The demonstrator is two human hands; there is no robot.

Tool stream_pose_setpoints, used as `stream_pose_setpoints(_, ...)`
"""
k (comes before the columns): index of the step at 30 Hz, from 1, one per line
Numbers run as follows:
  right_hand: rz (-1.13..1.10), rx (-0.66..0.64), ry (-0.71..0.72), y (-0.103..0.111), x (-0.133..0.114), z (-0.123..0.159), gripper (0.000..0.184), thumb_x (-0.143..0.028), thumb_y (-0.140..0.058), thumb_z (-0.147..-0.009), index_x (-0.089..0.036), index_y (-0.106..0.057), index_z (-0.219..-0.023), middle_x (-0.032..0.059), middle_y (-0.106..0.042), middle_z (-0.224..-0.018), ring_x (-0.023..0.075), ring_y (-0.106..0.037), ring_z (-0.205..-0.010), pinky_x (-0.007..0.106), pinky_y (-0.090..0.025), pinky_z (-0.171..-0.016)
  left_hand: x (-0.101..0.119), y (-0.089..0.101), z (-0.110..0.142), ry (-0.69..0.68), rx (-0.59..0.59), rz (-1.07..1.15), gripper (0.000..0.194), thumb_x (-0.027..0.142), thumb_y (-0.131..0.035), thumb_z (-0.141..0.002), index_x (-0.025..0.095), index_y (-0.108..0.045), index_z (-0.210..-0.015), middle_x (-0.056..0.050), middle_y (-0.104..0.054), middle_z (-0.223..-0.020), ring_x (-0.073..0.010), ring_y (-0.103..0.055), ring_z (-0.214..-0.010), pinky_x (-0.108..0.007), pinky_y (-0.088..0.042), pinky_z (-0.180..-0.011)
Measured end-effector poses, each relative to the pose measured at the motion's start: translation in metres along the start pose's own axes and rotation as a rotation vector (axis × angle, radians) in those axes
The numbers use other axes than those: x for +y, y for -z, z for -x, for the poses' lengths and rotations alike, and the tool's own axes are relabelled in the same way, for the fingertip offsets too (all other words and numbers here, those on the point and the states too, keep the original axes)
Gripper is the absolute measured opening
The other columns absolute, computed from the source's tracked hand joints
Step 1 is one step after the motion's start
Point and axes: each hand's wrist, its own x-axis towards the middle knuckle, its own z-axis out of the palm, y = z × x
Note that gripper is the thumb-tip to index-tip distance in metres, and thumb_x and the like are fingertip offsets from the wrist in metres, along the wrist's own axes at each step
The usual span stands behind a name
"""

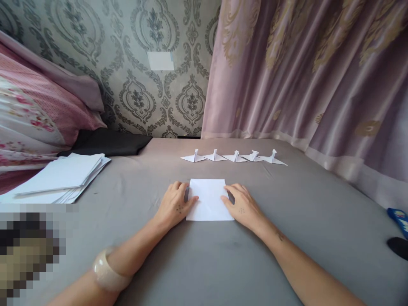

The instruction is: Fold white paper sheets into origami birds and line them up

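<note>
Head view looks down on a grey bed sheet [287,238] with both bare hands laid on a white sheet of paper [209,199] at the centre of the frame. Left hand [174,205] lies flat on the paper's edge at nine o'clock, its fingers [191,199] stretched out and pressed down on the sheet, gripping nothing. Right hand [241,205] lies flat on the edge at three o'clock, its fingers [227,196] likewise spread and pressing, closed around nothing. The paper lies flat on the bed sheet between the two hands, its near edge toward six o'clock. A pale bangle [106,272] sits on the left wrist, toward seven o'clock. Beyond the paper, at twelve o'clock, five folded paper figures [235,157] stand in a row on the bed sheet, near one another and apart from the flat sheet. At ten o'clock a stack of white paper sheets [60,176] lies loosely fanned, and just behind it is a dark cloth [108,142]. Further toward nine o'clock lies pink floral bedding [35,110]. A patterned wall [137,63] rises behind at eleven o'clock, with a small white rectangle [160,60] fixed on it. A mauve curtain [302,72] hangs from one to three o'clock. At four o'clock, by the frame edge, a blue object [399,219] shows only in part.
</note>
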Motion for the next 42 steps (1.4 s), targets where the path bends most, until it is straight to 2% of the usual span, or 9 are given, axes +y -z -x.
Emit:
stream_pose_setpoints(4,-0.043,-0.048,0.025,-0.001,-0.010,0.006,0.040,-0.041,-0.055,-0.084,-0.020,-0.059,-0.118,0.0096,-0.058,-0.114,0.0264,-0.049,-0.108,0.039,-0.042,-0.093,0.012,0.002,0.003,0.084,-0.067,0.171,0.050,0.048,-0.061,-0.077,0.017,-0.054,-0.117,-0.009,-0.061,-0.098,-0.0247,-0.061,-0.088,-0.038,-0.050,-0.079)
stream_pose_setpoints(8,-0.044,-0.094,-0.001,-0.003,-0.015,0.010,0.044,-0.042,-0.052,-0.086,-0.021,-0.057,-0.124,0.0109,-0.052,-0.130,0.0281,-0.044,-0.121,0.042,-0.038,-0.100,0.016,0.005,0.003,0.217,-0.001,0.241,0.043,0.044,-0.056,-0.082,0.017,-0.052,-0.115,-0.012,-0.058,-0.109,-0.0216,-0.063,-0.087,-0.037,-0.051,-0.078)
stream_pose_setpoints(14,-0.093,-0.349,0.245,0.001,-0.021,0.016,0.047,-0.035,-0.036,-0.096,-0.032,-0.041,-0.142,0.0031,-0.023,-0.156,0.0258,-0.012,-0.145,0.052,-0.010,-0.115,-0.001,-0.011,0.001,0.080,0.025,0.046,0.047,0.043,-0.054,-0.083,0.012,-0.050,-0.118,-0.018,-0.055,-0.121,-0.0340,-0.049,-0.115,-0.049,-0.040,-0.096)
stream_pose_setpoints(19,-0.326,-0.471,0.397,0.006,-0.024,0.014,0.038,-0.032,-0.040,-0.094,-0.034,-0.057,-0.128,-0.0025,-0.042,-0.147,0.0204,-0.026,-0.141,0.046,-0.018,-0.116,-0.004,-0.011,0.000,0.080,-0.045,0.152,0.051,0.038,-0.055,-0.081,0.013,-0.044,-0.125,-0.014,-0.059,-0.112,-0.0282,-0.056,-0.103,-0.042,-0.045,-0.089)
stream_pose_setpoints(22,-0.371,-0.240,0.217,-0.001,-0.015,0.003,0.040,-0.034,-0.044,-0.091,-0.026,-0.059,-0.127,0.0033,-0.048,-0.143,0.0204,-0.042,-0.132,0.039,-0.032,-0.111,0.002,-0.004,0.001,0.138,-0.118,0.154,0.059,0.040,-0.058,-0.079,0.013,-0.041,-0.128,-0.013,-0.058,-0.110,-0.0278,-0.057,-0.100,-0.041,-0.046,-0.084)
stream_pose_setpoints(25,-0.165,0.078,-0.076,-0.008,0.003,-0.011,0.053,-0.038,-0.046,-0.088,-0.013,-0.050,-0.134,0.0142,-0.047,-0.141,0.0275,-0.042,-0.131,0.044,-0.032,-0.109,0.009,0.001,0.001,0.177,-0.180,0.150,0.058,0.042,-0.061,-0.077,0.015,-0.044,-0.126,-0.012,-0.058,-0.109,-0.0277,-0.057,-0.099,-0.040,-0.046,-0.084)
stream_pose_setpoints(31,-0.148,-0.039,-0.115,-0.009,0.014,-0.021,0.070,-0.042,-0.051,-0.084,-0.013,-0.029,-0.144,0.0144,-0.049,-0.140,0.0290,-0.038,-0.133,0.052,-0.017,-0.114,0.015,0.001,0.000,0.154,-0.250,0.222,0.047,0.035,-0.061,-0.077,0.017,-0.049,-0.120,-0.009,-0.058,-0.108,-0.0254,-0.057,-0.099,-0.038,-0.044,-0.086)
stream_pose_setpoints(37,-0.625,-0.019,-0.138,-0.013,0.004,-0.022,0.084,-0.030,-0.063,-0.072,-0.018,-0.023,-0.145,0.0096,-0.058,-0.122,0.0200,-0.058,-0.107,0.038,-0.044,-0.096,0.018,0.002,0.002,0.188,-0.208,0.299,0.065,0.034,-0.064,-0.074,0.014,-0.041,-0.131,-0.014,-0.052,-0.117,-0.0264,-0.056,-0.101,-0.040,-0.046,-0.086)
stream_pose_setpoints(42,-0.678,-0.023,-0.298,-0.009,-0.002,-0.019,0.064,-0.027,-0.070,-0.066,-0.019,-0.050,-0.127,0.0104,-0.066,-0.111,0.0230,-0.064,-0.094,0.041,-0.050,-0.086,0.016,0.002,0.002,0.187,-0.188,0.365,0.070,0.036,-0.068,-0.070,0.014,-0.041,-0.131,-0.015,-0.051,-0.118,-0.0284,-0.055,-0.102,-0.043,-0.046,-0.086)
